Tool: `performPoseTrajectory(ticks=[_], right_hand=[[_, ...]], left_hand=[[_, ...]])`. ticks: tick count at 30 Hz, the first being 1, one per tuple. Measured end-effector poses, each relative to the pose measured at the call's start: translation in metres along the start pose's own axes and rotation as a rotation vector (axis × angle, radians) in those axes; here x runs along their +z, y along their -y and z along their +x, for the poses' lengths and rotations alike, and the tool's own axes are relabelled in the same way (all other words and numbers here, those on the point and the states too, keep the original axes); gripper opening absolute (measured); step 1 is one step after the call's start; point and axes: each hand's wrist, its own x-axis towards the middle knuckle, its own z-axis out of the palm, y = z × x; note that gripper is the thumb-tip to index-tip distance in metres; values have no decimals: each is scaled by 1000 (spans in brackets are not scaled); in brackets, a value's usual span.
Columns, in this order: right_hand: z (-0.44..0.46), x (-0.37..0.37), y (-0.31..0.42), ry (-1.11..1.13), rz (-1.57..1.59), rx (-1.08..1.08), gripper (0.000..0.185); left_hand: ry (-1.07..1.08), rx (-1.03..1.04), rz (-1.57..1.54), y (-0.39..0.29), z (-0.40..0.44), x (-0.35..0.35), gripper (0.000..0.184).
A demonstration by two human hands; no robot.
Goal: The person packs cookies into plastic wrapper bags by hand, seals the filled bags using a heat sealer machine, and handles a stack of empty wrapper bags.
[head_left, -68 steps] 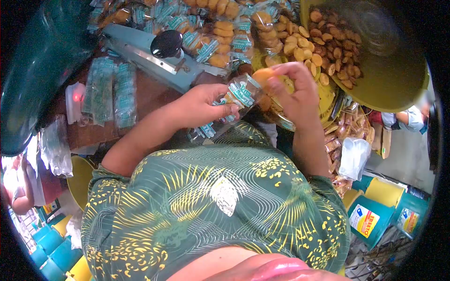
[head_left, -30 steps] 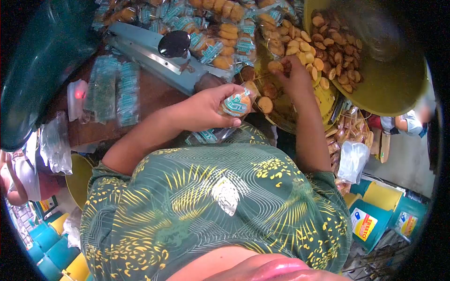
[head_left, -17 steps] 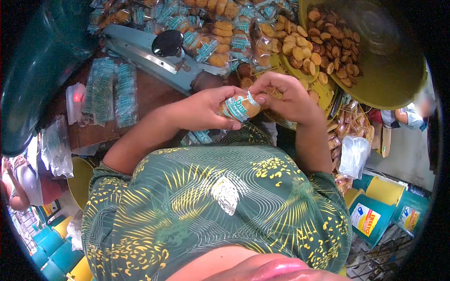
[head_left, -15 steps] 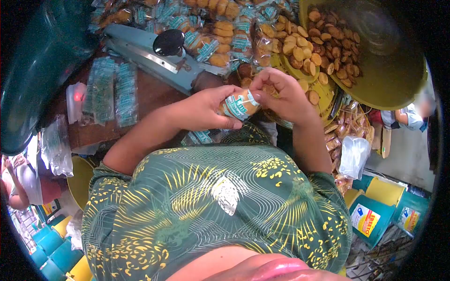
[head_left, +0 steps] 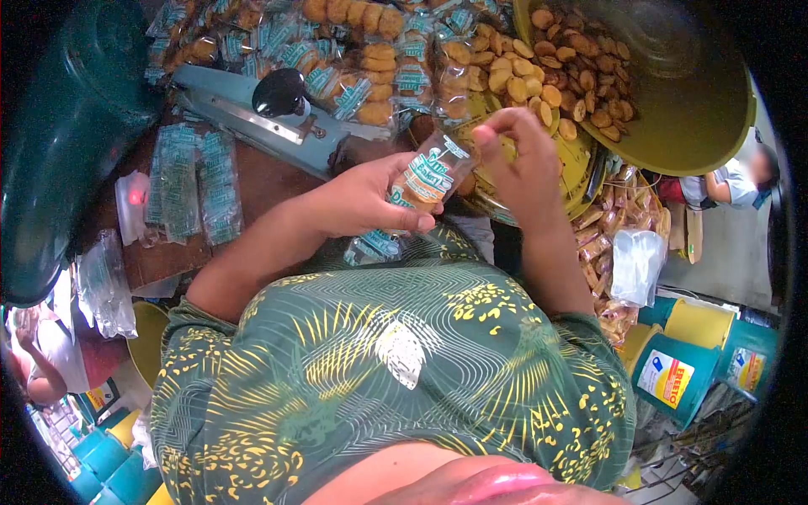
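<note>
My left hand (head_left: 358, 202) is wrapped round a clear plastic bag (head_left: 425, 175) with teal bakery lettering. Round golden-brown baked pieces show inside it, and the bag's upper end points towards my right hand. Just right of that end is my right hand (head_left: 528, 160), apart from the bag, with fingers bent and slightly blurred; I see nothing between them. Under my left wrist lies another teal-printed bag (head_left: 372, 247). Beyond my right hand, a yellow tray (head_left: 581, 174) and a tilted yellow basin (head_left: 673, 126) bear many loose brown biscuits (head_left: 589, 63).
A blue-grey bar sealer (head_left: 244, 118) with a black knob stands on the brown table (head_left: 139, 257). Filled bags (head_left: 379, 80) cover the back. Flat printed bags (head_left: 220, 189) lie at left. Teal buckets (head_left: 673, 379) stand lower right. Other people (head_left: 732, 181) are at both sides.
My right hand has let go of the bag's end and moved up and right. The bag now stands more upright in my left hand, with its printed end showing.
</note>
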Motion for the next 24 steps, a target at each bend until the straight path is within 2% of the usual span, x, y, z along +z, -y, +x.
performPoseTrajectory(ticks=[2, 5, 8, 11, 14, 16, 19, 22, 23, 24], right_hand=[[7, -14, -27, -58, -351, 143, 25], [-7, -19, -98, -30, -645, 207, 28], [-10, -32, -100, 132, -586, 365, 31], [-6, -42, -94, 43, -515, 232, 28], [1, -27, -61, -128, 302, 169, 25], [1, -10, -40, -49, 488, 129, 19], [-2, 13, -13, 332, 671, -18, 15], [2, 19, 4, 307, 592, -9, 16], [9, 19, 14, 123, 419, -296, 18], [9, 22, 16, 99, 334, -308, 18]], left_hand=[[-26, 26, 30, 1, 0, -1, 72], [-49, 34, 66, -4, -3, -1, 74], [-48, 79, 103, -5, -3, -3, 75], [-48, 101, 216, -1, -2, -5, 77], [-39, 66, 312, -3, 0, -6, 78], [-24, 43, 314, -7, 2, -3, 78], [-18, 57, 266, -11, 3, 2, 75], [-66, 93, 209, -11, 1, 3, 69], [-97, 89, 175, -14, 0, 4, 69], [-126, 85, 141, -15, 0, 4, 69]])
